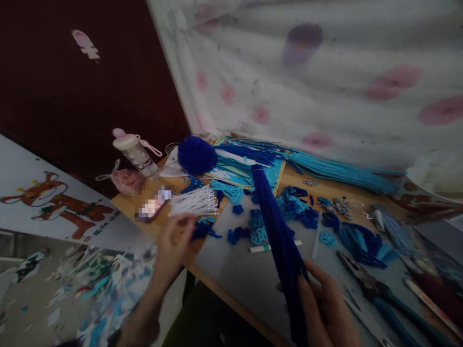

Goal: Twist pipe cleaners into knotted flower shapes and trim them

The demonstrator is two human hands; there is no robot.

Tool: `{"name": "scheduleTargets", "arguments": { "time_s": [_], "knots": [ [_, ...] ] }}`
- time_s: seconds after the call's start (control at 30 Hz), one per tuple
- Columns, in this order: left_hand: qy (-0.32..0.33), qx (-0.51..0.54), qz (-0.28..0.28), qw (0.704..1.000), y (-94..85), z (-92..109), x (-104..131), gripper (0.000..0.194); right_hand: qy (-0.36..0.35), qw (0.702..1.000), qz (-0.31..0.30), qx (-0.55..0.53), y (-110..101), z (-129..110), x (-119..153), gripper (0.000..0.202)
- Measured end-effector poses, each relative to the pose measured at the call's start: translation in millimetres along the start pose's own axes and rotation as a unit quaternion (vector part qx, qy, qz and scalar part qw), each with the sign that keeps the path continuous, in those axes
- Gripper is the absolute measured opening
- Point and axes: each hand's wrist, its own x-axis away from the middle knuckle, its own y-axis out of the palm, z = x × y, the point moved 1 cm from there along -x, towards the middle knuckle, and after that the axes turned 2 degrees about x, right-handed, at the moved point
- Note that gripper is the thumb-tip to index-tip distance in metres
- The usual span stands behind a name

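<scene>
My right hand (pixel 321 301) is wrapped round the lower part of a long dark blue bundle of pipe cleaners (pixel 277 226), which slants up and away over the table. My left hand (pixel 177 241) is raised near the table's left front edge, close to a bunch of white stems (pixel 197 201); its fingers are blurred. Light and dark blue flower-shaped pieces (pixel 292 202) lie around the bundle. A white stick with a green band (pixel 255 248) passes beneath it.
Pliers (pixel 376 289) and scissors (pixel 361 315) lie at the right. A phone (pixel 155 206), a bottle (pixel 135 154) and a blue ball (pixel 196 155) stand or lie at the left. Light blue stems (pixel 343 173) line the curtain (pixel 275 91). Scraps (pixel 112 289) cover the floor.
</scene>
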Motion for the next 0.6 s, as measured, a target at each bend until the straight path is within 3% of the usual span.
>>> {"name": "scheduleTargets", "arguments": {
  "time_s": [0.03, 0.1, 0.17, 0.2, 0.3, 0.4, 0.5, 0.6],
  "knots": [
    [-0.044, 0.118, -0.077, 0.989, 22.2, 11.1, 20.1, 0.043, -0.016, 1.000, -0.024, -0.005, 3.8, 1.7, 0.9, 0.040],
    [-0.134, 0.305, -0.187, 0.924, 63.3, 32.7, 53.7, 0.056, -0.045, 0.997, -0.068, -0.004, 12.5, 4.4, 6.1, 0.040],
    [-0.189, 0.386, -0.223, 0.875, 91.0, 51.5, 72.8, 0.058, -0.062, 0.995, -0.074, 0.019, 19.3, 5.9, 13.8, 0.040],
    [-0.195, 0.391, -0.236, 0.868, 98.8, 59.1, 77.3, 0.056, -0.068, 0.995, -0.062, 0.041, 21.0, 6.3, 17.1, 0.038],
    [-0.191, 0.314, -0.275, 0.888, 103.9, 73.8, 79.8, 0.039, -0.124, 0.988, -0.023, 0.086, 16.8, 6.5, 18.1, 0.027],
    [-0.169, 0.264, -0.272, 0.910, 99.3, 80.7, 77.1, 0.032, -0.238, 0.966, -0.030, 0.099, 4.6, 5.8, 8.4, 0.017],
    [-0.131, 0.234, -0.233, 0.935, 98.8, 86.2, 68.0, 0.045, -0.272, 0.956, -0.046, 0.103, -4.7, 7.8, 4.2, 0.016],
    [-0.108, 0.241, -0.166, 0.950, 103.4, 92.7, 47.9, 0.052, -0.245, 0.965, -0.044, 0.082, -8.6, 13.6, 15.4, 0.020]
  ]
}}
